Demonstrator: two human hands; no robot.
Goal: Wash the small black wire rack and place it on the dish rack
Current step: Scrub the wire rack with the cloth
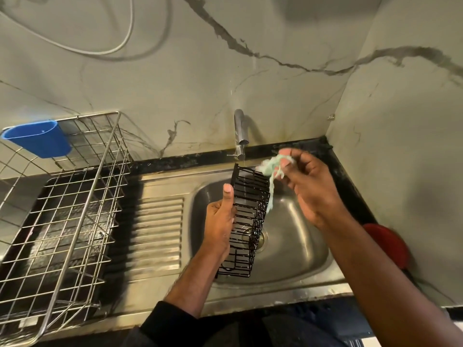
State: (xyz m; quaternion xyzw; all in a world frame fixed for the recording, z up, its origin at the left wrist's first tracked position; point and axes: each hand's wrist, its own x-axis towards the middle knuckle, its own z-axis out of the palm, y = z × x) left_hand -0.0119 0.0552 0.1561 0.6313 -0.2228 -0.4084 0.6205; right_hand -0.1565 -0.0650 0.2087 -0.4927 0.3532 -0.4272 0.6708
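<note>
The small black wire rack [246, 221] hangs lengthwise over the steel sink [295, 249], its far end under the tap [240, 132]. My left hand [220, 216] grips its left side, thumb up along the edge. My right hand [304, 181] holds a pale green, frayed scrub cloth [269, 171] against the rack's upper right corner; a strand of the cloth dangles down. A thin stream of water falls from the tap onto the rack. The silver dish rack [62, 209] stands at the left on the counter.
A blue plastic cup [40, 139] hangs on the dish rack's far rim. The ridged drainboard [157, 229] lies between dish rack and sink. A red round object [388, 244] sits at the right counter edge. Marble walls close in behind and on the right.
</note>
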